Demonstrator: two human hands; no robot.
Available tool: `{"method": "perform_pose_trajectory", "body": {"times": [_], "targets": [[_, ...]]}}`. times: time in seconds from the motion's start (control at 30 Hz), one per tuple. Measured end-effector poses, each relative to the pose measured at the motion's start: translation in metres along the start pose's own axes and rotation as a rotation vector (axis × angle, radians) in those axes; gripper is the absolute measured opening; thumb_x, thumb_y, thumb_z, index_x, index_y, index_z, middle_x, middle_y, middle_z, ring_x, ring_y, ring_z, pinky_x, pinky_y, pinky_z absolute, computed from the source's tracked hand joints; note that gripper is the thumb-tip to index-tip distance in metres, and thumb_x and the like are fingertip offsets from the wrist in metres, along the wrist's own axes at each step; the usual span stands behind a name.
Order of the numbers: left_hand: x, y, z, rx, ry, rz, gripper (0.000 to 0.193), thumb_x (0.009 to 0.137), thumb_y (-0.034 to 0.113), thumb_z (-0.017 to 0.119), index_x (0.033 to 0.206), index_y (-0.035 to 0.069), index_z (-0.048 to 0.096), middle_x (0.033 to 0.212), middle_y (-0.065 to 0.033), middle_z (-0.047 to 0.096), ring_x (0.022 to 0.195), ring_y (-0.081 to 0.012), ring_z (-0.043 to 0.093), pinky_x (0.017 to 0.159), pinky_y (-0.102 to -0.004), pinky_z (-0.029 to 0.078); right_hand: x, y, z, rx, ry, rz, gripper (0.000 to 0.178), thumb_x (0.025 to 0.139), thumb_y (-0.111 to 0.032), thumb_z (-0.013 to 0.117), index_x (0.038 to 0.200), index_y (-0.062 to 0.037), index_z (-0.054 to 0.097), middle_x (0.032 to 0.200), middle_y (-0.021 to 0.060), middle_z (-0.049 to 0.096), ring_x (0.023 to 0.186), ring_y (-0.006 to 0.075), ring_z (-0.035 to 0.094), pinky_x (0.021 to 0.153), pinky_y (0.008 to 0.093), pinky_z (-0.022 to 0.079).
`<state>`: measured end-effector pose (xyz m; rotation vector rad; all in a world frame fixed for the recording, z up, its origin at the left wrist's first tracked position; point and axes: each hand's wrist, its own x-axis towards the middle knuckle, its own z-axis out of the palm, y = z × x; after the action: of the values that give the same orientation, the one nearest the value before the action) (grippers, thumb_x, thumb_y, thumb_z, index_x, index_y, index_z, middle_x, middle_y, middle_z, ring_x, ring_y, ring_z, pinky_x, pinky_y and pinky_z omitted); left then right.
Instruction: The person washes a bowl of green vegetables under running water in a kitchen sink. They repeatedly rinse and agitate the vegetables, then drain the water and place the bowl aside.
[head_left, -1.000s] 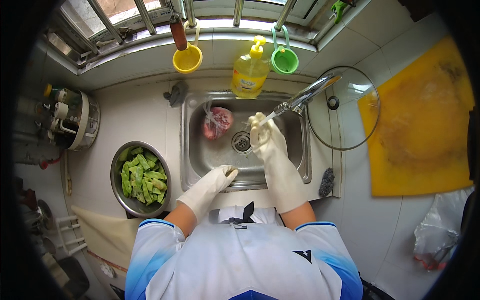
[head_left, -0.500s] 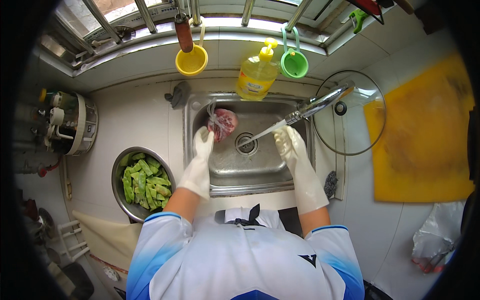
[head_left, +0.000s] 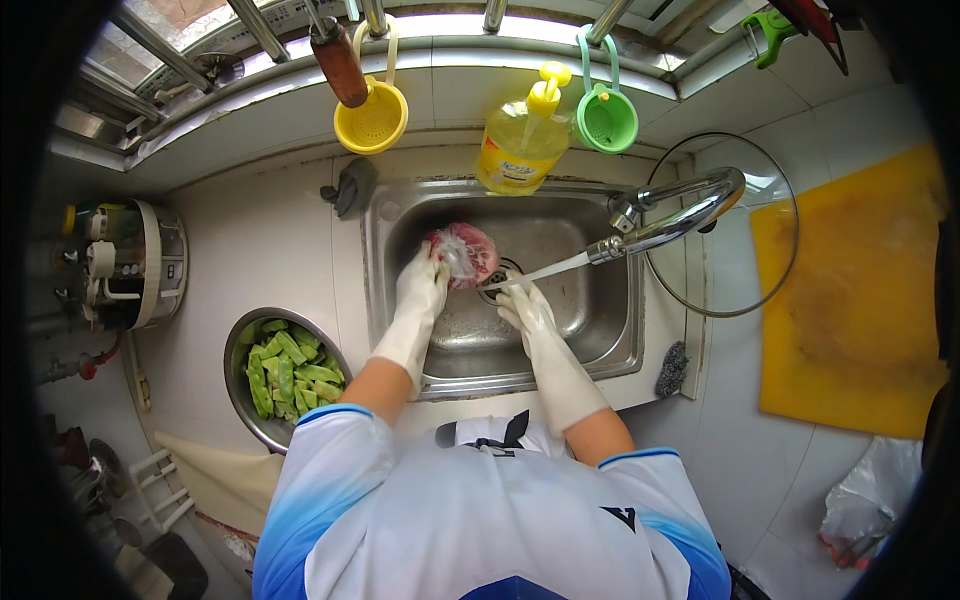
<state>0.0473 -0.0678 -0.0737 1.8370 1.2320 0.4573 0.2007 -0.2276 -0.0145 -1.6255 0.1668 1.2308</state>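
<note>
In the sink [head_left: 600, 350], a clear plastic bag of red meat [head_left: 477, 250] is gripped at its left side by my left hand [head_left: 424, 285]. That hand wears a cream rubber glove, and its fingers are closed on the bag. My right hand [head_left: 525, 302], gloved alike, is at the drain [head_left: 505, 275], its fingers apart and holding nothing. From the chrome faucet [head_left: 690, 215] a stream of water [head_left: 545, 271] runs left and down, past my right fingertips toward the bag's lower edge.
A steel bowl of cut green beans [head_left: 290, 370] stands left of the sink. Behind it are a yellow soap bottle [head_left: 520, 145] and hanging yellow [head_left: 370, 118] and green [head_left: 607, 120] strainers. A glass lid [head_left: 740, 270], steel scourer [head_left: 672, 368] and yellow board [head_left: 850, 300] lie right.
My left hand has taken hold of the bag and moved it right, toward the drain. My right hand has come left and down from the faucet's mouth.
</note>
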Motion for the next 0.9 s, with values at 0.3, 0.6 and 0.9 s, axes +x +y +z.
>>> {"method": "perform_pose_trajectory", "body": {"times": [0.3,0.6,0.9], "targets": [[-0.045,-0.004,-0.026,-0.971,-0.095,-0.780,0.085,0.106,0.051,0.067,0.169,0.008,0.030,0.173,-0.0134,0.037,0.154,-0.0382,0.041,0.130,-0.0483,0.029,0.013,-0.027,0.025,-0.833,-0.081,-0.206,0.071,0.096,-0.036,0.073,0.155,-0.0012,0.054,0.146,0.0238,0.066,0.139,0.0295,0.061,0.116,0.0397,0.047],[0.005,0.016,-0.017,-1.066,-0.087,-0.682,0.069,0.114,0.046,0.055,0.166,0.005,0.036,0.162,-0.0088,0.053,0.145,-0.0230,0.055,0.121,-0.0420,0.041,0.062,-0.035,0.042,-0.159,-0.103,-0.261,0.061,0.104,-0.031,0.063,0.156,0.0010,0.053,0.150,0.0240,0.063,0.143,0.0317,0.058,0.120,0.0384,0.043],[-0.020,-0.044,0.023,-1.132,0.027,-0.523,0.054,0.117,0.043,0.040,0.147,0.002,0.058,0.145,-0.0105,0.066,0.127,-0.0227,0.065,0.107,-0.0406,0.054,-0.015,0.019,0.032,-0.303,-0.255,-0.338,0.053,0.105,-0.018,0.066,0.152,0.0023,0.052,0.166,0.0220,0.047,0.156,0.0301,0.044,0.128,0.0401,0.035]]}}
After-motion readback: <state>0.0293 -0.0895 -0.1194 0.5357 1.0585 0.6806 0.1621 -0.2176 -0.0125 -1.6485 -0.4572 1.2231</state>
